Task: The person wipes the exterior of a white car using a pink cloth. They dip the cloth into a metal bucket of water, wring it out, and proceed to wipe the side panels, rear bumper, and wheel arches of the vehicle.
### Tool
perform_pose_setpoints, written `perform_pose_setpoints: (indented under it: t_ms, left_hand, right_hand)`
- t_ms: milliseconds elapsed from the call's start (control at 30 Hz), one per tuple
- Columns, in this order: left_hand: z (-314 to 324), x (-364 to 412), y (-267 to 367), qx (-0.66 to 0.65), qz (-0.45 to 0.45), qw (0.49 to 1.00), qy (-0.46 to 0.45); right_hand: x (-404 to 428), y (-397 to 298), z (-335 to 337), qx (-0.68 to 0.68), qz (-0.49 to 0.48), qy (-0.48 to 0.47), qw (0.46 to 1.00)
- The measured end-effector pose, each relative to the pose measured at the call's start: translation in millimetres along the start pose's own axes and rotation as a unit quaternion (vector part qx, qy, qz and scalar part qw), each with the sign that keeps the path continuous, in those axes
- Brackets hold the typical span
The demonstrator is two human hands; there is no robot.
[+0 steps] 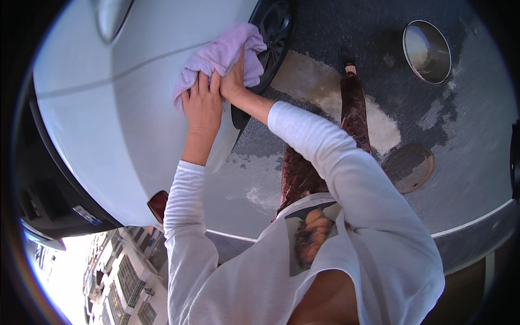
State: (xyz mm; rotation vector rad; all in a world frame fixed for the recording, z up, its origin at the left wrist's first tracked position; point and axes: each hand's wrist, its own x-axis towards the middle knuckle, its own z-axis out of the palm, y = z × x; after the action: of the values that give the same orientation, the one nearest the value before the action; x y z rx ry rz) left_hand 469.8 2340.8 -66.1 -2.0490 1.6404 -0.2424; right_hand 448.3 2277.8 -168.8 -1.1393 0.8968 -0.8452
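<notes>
A pale purple towel (pixel 227 50) lies bunched against the white car body panel (pixel 150 105), beside the wheel (pixel 276 40). My left hand (pixel 204 99) grips the towel's lower edge, its fingertips partly tucked into the folds. Just right of it, my right hand (pixel 233 83) holds the same towel, which covers most of its fingers. The two hands are close together, and the cloth hangs partly over the wheel arch.
A round metal basin (pixel 426 53) sits on the wet pavement at upper right. Nearer me is a round cover (pixel 408 168) set in the ground. My foot in a dark shoe (pixel 347 57) stands beyond the car wheel. The car's red tail light (pixel 157 205) is beside my left sleeve.
</notes>
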Motion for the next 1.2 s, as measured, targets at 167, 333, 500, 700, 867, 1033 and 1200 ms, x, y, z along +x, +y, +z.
perform_pose_setpoints:
  t_ms: [167,333,500,700,867,1033,1200]
  left_hand:
    - [32,-128,-20,-0.028,-0.009,0.999,-0.029]
    - [62,-219,-17,-0.048,-0.019,0.989,-0.135]
    - [84,-248,-7,-0.081,-0.005,0.993,-0.082]
    - [91,-244,13,-0.148,-0.087,0.983,-0.069]
    - [55,-210,16,-0.169,-0.230,0.956,0.072]
    - [74,-205,54,-0.176,-0.399,0.886,0.158]
    - [129,-223,91,-0.254,-0.401,0.873,0.112]
  right_hand:
    - [-132,39,55,-0.040,0.049,-0.034,0.997]
    - [-243,94,79,-0.131,0.122,-0.137,0.974]
    - [-265,96,81,0.118,0.334,-0.108,0.929]
    - [-246,55,51,0.320,0.521,-0.120,0.782]
    - [-207,3,39,0.299,0.452,-0.214,0.813]
    - [-204,15,31,0.224,0.431,-0.235,0.842]
    - [-201,62,26,0.183,0.462,-0.256,0.829]
